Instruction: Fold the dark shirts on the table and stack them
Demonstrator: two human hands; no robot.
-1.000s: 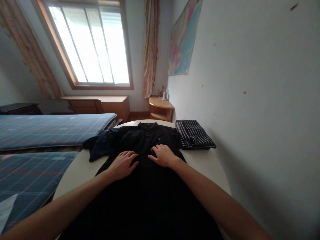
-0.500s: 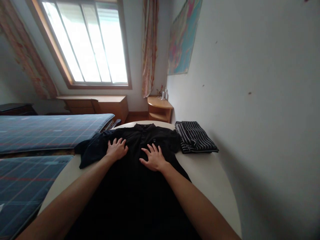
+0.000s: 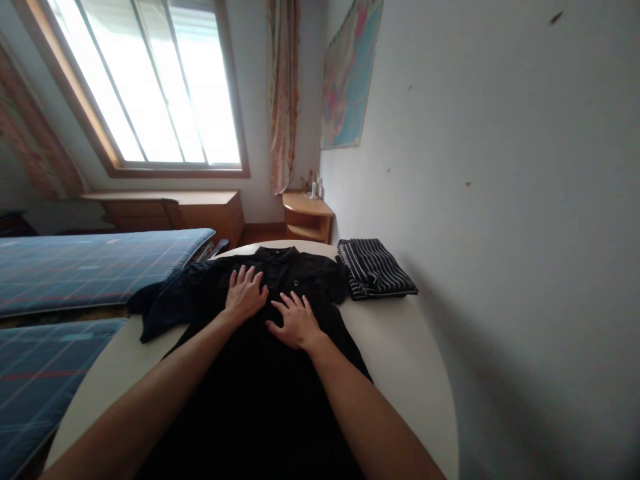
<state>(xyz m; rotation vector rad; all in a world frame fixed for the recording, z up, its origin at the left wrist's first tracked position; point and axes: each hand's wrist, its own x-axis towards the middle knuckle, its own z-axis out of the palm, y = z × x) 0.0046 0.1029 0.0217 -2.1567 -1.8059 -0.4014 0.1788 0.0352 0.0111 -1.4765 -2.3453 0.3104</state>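
A black polo shirt point(image 3: 280, 373) lies spread over the pale round table point(image 3: 415, 373), its collar toward the far edge. My left hand point(image 3: 246, 295) rests flat on the chest of the shirt, fingers spread. Beside it, a little nearer to me, my right hand point(image 3: 295, 322) also lies open on the cloth, just below a small chest logo. At the shirt's left, a dark navy piece of cloth point(image 3: 167, 303) hangs toward the table's edge. To the right sits a folded black-and-white striped garment point(image 3: 377, 269), apart from both hands.
Two beds with blue plaid mattresses point(image 3: 100, 267) stand left of the table. A white wall point(image 3: 500, 267) runs along the right. Behind are a wooden desk point(image 3: 210, 207), a corner shelf point(image 3: 307, 207) and a window point(image 3: 150, 87).
The view has turned slightly right. My left hand has shifted right and a bit farther up the shirt, nearer to my right hand. Both hands stay open on the cloth.
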